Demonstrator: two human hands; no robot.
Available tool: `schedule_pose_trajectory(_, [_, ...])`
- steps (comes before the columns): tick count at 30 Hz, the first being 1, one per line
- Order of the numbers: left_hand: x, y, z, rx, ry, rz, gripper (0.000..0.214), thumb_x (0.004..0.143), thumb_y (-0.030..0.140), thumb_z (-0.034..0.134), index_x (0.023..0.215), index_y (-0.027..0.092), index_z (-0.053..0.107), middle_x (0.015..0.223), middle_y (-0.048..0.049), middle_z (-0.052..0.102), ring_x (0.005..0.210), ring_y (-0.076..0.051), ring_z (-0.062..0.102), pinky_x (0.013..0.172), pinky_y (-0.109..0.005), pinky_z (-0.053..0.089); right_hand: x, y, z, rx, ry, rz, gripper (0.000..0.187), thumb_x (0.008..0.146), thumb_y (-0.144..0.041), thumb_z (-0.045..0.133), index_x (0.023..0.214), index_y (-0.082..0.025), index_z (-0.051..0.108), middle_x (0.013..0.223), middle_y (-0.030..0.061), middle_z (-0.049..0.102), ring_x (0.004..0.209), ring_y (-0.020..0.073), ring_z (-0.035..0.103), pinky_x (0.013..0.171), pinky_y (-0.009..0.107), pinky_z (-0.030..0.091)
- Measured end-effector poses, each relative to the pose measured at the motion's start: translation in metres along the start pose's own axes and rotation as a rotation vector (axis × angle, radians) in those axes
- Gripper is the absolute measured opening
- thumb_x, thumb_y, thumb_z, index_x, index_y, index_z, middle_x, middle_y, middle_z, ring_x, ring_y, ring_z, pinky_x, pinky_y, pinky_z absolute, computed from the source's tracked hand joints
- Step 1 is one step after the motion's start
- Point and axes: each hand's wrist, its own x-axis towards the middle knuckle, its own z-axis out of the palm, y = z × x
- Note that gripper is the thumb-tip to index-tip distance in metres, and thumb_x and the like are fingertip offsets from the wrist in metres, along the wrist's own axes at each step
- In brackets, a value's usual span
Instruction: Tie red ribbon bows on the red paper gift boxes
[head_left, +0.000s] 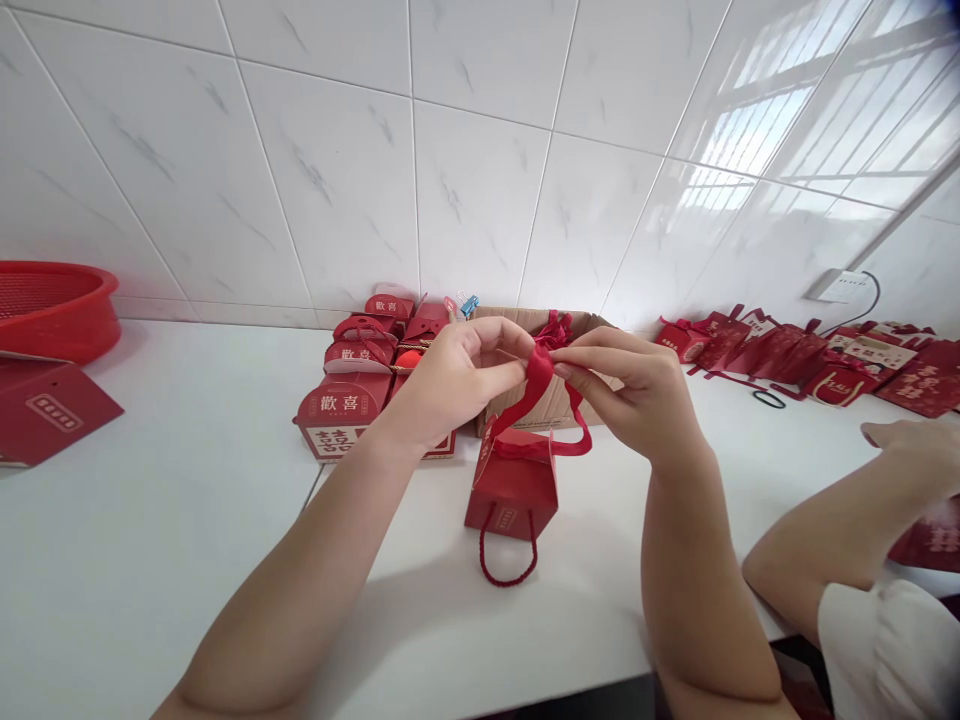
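A red ribbon is pinched between both my hands, above a small red gift box. From the left, my left hand holds the ribbon with thumb and fingers. On the other side my right hand grips it with its fingertips. The ribbon's loop hangs down to the top of the box. A dark red cord handle droops from the box's near side onto the table. Behind my hands, an open cardboard box has bunched red ribbon at its top.
Several red gift boxes stand in rows to the left. A red plastic basket is at far left, beside another red box. Along the wall at right lie several red bags. Another person's arm reaches in from the right.
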Motion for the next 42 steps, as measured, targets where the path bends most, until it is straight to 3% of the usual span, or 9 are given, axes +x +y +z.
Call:
schedule_pose_trajectory(4, [0.001, -0.001, 0.002, -0.004, 0.02, 0.026, 0.003, 0.077, 0.018, 0.062, 0.078, 0.016, 0.06, 0.074, 0.0002, 0.061, 0.068, -0.011, 0.057, 0.06, -0.022, 0.047, 0.0, -0.001, 0.0, 0.045, -0.006, 0.015, 0.018, 0.086, -0.019, 0.06, 0.096, -0.025, 0.074, 0.083, 0.0021, 0.07, 0.07, 0.013, 0.062, 0.058, 0.027, 0.051])
schedule_pose_trajectory(8, [0.002, -0.004, 0.001, 0.081, 0.102, 0.131, 0.002, 0.079, 0.015, 0.059, 0.079, 0.017, 0.058, 0.08, -0.0005, 0.061, 0.077, -0.012, 0.058, 0.068, -0.023, 0.048, 0.0, -0.002, -0.002, 0.069, 0.066, 0.08, 0.022, 0.086, -0.02, 0.06, 0.101, -0.027, 0.074, 0.08, 0.0009, 0.071, 0.069, 0.0137, 0.062, 0.06, 0.029, 0.051])
schedule_pose_trajectory(13, [0.001, -0.005, -0.005, 0.269, 0.23, 0.293, 0.003, 0.085, 0.018, 0.056, 0.082, 0.018, 0.056, 0.086, -0.0025, 0.06, 0.09, -0.015, 0.059, 0.077, -0.025, 0.049, 0.0, -0.001, -0.009, 0.028, 0.155, 0.16, 0.018, 0.084, -0.02, 0.062, 0.094, -0.026, 0.076, 0.075, 0.0008, 0.071, 0.068, 0.0143, 0.062, 0.06, 0.029, 0.051])
schedule_pose_trajectory(20, [0.001, -0.003, -0.018, 0.369, 0.325, 0.323, 0.005, 0.084, 0.02, 0.059, 0.083, 0.019, 0.054, 0.089, -0.0034, 0.062, 0.091, -0.017, 0.06, 0.081, -0.028, 0.05, -0.006, 0.002, -0.028, -0.034, 0.15, 0.286, 0.013, 0.084, -0.025, 0.063, 0.081, -0.023, 0.076, 0.069, 0.0011, 0.068, 0.067, 0.0151, 0.062, 0.054, 0.027, 0.047])
schedule_pose_trajectory(27, [-0.001, 0.0, -0.033, 0.404, 0.335, 0.293, 0.009, 0.081, 0.02, 0.064, 0.086, 0.019, 0.057, 0.093, -0.0025, 0.064, 0.088, -0.016, 0.062, 0.081, -0.028, 0.051, -0.015, 0.001, -0.055, -0.161, 0.0, 0.411, 0.019, 0.083, -0.032, 0.064, 0.07, -0.02, 0.072, 0.066, 0.0014, 0.068, 0.064, 0.0158, 0.062, 0.05, 0.026, 0.044])
schedule_pose_trajectory(31, [-0.004, 0.004, -0.04, 0.491, 0.33, 0.211, 0.009, 0.08, 0.021, 0.064, 0.086, 0.02, 0.057, 0.097, -0.0012, 0.065, 0.086, -0.016, 0.062, 0.078, -0.028, 0.053, -0.019, -0.003, -0.064, -0.212, -0.097, 0.523, 0.025, 0.084, -0.035, 0.061, 0.069, -0.019, 0.071, 0.067, 0.0015, 0.068, 0.065, 0.0153, 0.062, 0.054, 0.025, 0.045])
schedule_pose_trajectory(38, [-0.016, 0.006, -0.056, 0.577, 0.295, 0.128, 0.007, 0.082, 0.021, 0.061, 0.086, 0.021, 0.056, 0.087, 0.002, 0.062, 0.082, -0.012, 0.059, 0.08, -0.025, 0.051, -0.046, 0.001, -0.064, -0.233, -0.115, 0.597, 0.027, 0.085, -0.037, 0.058, 0.068, -0.019, 0.068, 0.067, 0.0015, 0.067, 0.064, 0.0145, 0.06, 0.056, 0.024, 0.045])
schedule_pose_trajectory(42, [-0.031, -0.007, -0.07, 0.696, 0.282, 0.063, 0.008, 0.083, 0.022, 0.056, 0.091, 0.021, 0.054, 0.093, 0.0025, 0.059, 0.085, -0.012, 0.057, 0.082, -0.028, 0.048, -0.074, 0.008, -0.066, -0.253, -0.086, 0.656, 0.03, 0.085, -0.04, 0.056, 0.066, -0.019, 0.065, 0.063, 0.0016, 0.064, 0.061, 0.0142, 0.058, 0.053, 0.024, 0.043])
